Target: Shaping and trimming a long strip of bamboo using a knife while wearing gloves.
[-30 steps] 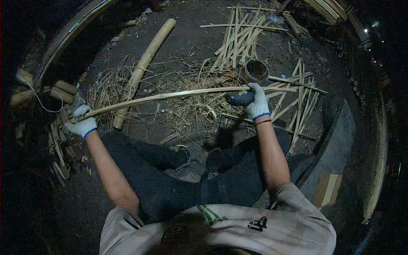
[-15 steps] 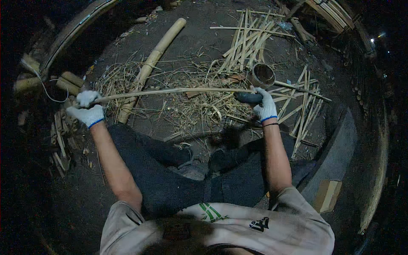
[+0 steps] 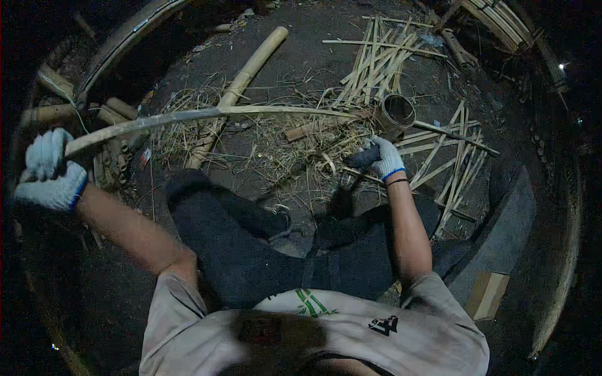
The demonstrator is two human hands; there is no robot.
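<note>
My left hand (image 3: 50, 166), in a white knit glove with a blue cuff, is raised at the far left. Its fingers are closed round one end of a long, thin bamboo strip (image 3: 163, 119), which slants up and across to the right. The strip's other end reaches over the shavings, apart from my right hand. That hand (image 3: 384, 158), gloved the same way, is closed on a dark, rounded object (image 3: 364, 156) whose kind I cannot make out. It is low over the shavings, just in front of a round container (image 3: 399, 111).
Curly bamboo shavings (image 3: 276, 153) cover the ground before my legs. A bamboo pole (image 3: 260, 59) lies beyond them. Split strips are piled at the back (image 3: 379, 56) and at the right (image 3: 461, 156). Cut bamboo pieces (image 3: 119, 109) sit at the left, a cardboard piece (image 3: 488, 294) at the right.
My left hand has moved left and up closer to the camera, carrying the strip with it. The strip's right end has come away from my right hand, which keeps the dark object.
</note>
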